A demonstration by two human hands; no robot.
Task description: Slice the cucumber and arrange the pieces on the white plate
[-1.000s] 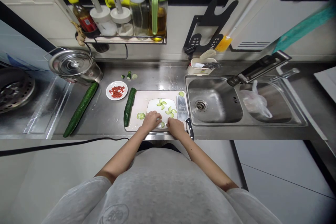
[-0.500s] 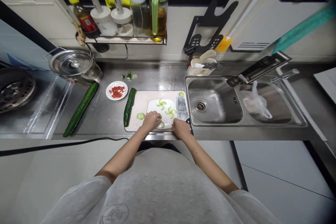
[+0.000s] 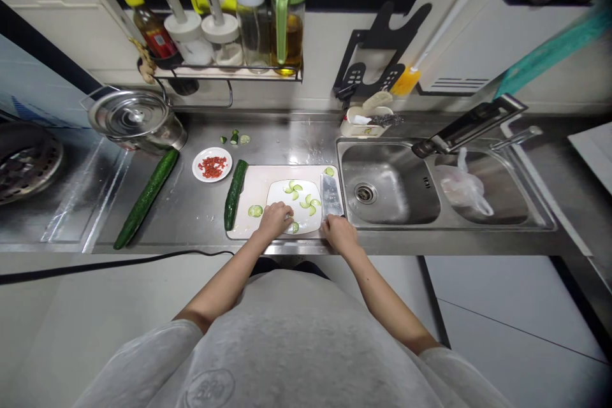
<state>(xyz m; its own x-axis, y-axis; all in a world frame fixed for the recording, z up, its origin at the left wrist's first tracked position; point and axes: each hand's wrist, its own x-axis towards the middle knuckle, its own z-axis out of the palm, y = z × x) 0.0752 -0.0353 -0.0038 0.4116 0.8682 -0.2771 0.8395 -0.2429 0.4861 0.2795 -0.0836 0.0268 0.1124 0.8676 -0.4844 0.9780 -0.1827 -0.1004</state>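
Observation:
A white plate [image 3: 275, 194] with several green cucumber slices [image 3: 310, 203] lies on a pale cutting board [image 3: 253, 188]. My left hand [image 3: 275, 220] rests on the plate's near edge, fingers curled over a slice there. A cleaver [image 3: 331, 194] lies flat along the board's right side. My right hand [image 3: 340, 234] covers the cleaver's handle, fingers closed around it. A half cucumber [image 3: 234, 194] lies along the board's left edge and one loose slice [image 3: 255, 211] sits beside the plate.
A whole cucumber [image 3: 146, 199] and a small dish of red bits [image 3: 212, 166] lie on the steel counter to the left. A lidded pot [image 3: 131, 118] stands behind them. The double sink [image 3: 396, 191] with a plastic bag is right of the board. Bottles fill the wall rack [image 3: 229, 70].
My right hand has slid right from the plate's near edge onto the cleaver's handle. My left hand has stayed on the plate.

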